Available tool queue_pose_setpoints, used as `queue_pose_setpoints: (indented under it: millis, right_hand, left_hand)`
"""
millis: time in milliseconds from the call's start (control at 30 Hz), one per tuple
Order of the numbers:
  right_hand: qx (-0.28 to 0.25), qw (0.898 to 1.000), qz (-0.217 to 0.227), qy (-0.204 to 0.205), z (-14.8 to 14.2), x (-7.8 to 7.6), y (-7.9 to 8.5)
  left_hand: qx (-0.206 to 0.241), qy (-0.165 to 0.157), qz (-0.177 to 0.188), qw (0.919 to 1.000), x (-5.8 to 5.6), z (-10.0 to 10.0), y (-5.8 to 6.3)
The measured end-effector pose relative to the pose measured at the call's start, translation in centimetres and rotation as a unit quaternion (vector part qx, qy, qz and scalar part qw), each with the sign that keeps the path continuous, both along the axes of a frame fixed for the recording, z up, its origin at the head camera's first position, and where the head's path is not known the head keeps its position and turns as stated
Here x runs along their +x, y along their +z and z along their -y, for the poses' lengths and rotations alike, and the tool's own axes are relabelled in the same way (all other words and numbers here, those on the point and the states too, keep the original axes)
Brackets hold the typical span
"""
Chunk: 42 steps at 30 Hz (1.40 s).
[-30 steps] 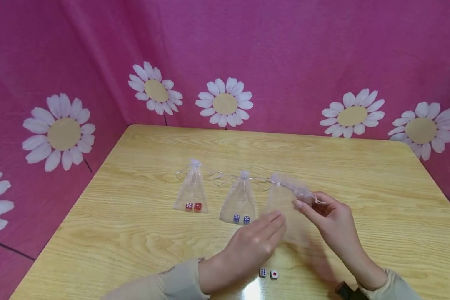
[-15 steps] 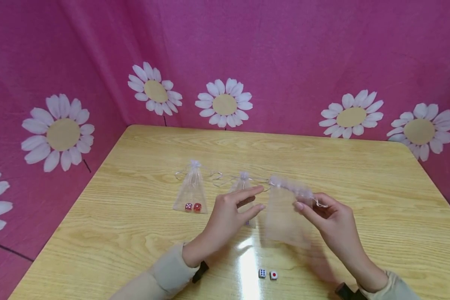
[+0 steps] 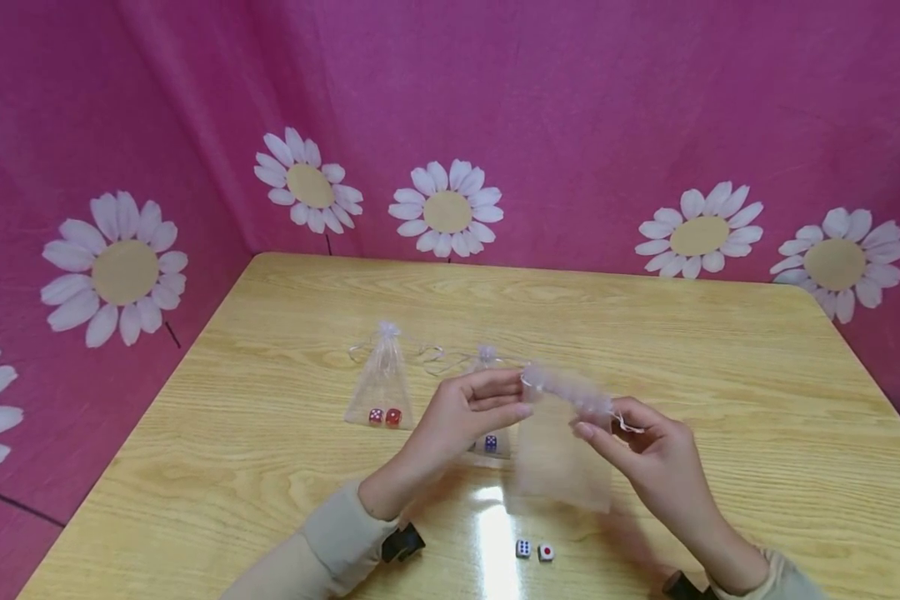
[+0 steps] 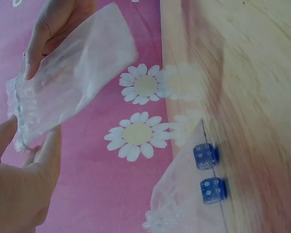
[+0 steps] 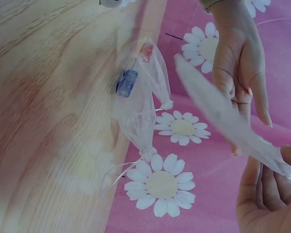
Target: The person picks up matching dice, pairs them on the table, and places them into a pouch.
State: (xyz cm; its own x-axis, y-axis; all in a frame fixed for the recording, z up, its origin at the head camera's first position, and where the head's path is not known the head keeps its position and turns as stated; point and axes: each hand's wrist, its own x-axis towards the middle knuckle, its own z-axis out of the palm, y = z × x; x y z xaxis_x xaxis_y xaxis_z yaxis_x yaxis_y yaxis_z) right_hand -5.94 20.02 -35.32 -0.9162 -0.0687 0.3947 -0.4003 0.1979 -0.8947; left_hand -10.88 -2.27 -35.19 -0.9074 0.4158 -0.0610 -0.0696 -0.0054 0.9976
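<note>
A sheer white organza drawstring pouch (image 3: pixel 562 458) hangs above the table, its gathered top edge slanting down to the right. My right hand (image 3: pixel 660 462) pinches the top right corner between thumb and fingers, close to the loose cord end. At the other top corner is my left hand (image 3: pixel 457 421), thumb and fingers spread apart around the edge. In the left wrist view, the pouch's gathered top (image 4: pixel 22 111) passes between those fingers. Two white dice (image 3: pixel 522 548) lie on the table below the hands.
A tied pouch (image 3: pixel 384 379) with two red dice (image 3: pixel 393 417) lies at left on the wood-grain table (image 3: pixel 217 467). Beside it a second tied pouch (image 3: pixel 486 354) with blue dice (image 3: pixel 491 442) is partly behind my left hand. A pink flowered cloth (image 3: pixel 570 100) hangs behind the table.
My left hand moves from in front of the pouch leftward, opens, then reaches its top left corner. The pouch, in my right hand's grip, shifts slightly left and down.
</note>
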Motion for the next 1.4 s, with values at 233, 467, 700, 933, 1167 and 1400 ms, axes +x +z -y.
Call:
queue_pose_setpoints:
  millis: [233,467,700,933,1167,1400]
  right_hand:
    - [0.002,0.998,-0.054,0.015,0.4,-0.1,-0.4]
    - [0.072,0.994,-0.085,-0.008,0.4,0.0,0.0]
    - [0.067,0.985,-0.158,-0.004,0.2,-0.4,0.2]
    - [0.092,0.978,-0.187,-0.011,0.2,-0.5,-0.3]
    - [0.118,0.971,-0.209,-0.014,0.2,-0.6,-0.5]
    - [0.095,0.953,-0.284,0.042,0.1,-0.7,-0.7]
  left_hand:
    - [0.002,0.020,-0.031,0.9993,0.3,-0.1,0.1]
    - [-0.026,0.048,-0.096,0.9939,0.7,0.2,0.0]
    - [-0.029,0.044,-0.135,0.9894,0.7,0.9,-0.1]
    - [-0.021,0.040,-0.138,0.9894,0.8,1.3,-0.4]
    - [-0.013,0.048,-0.138,0.9892,0.9,1.6,-0.7]
    - [0.010,0.014,-0.215,0.9766,1.1,2.3,-1.1]
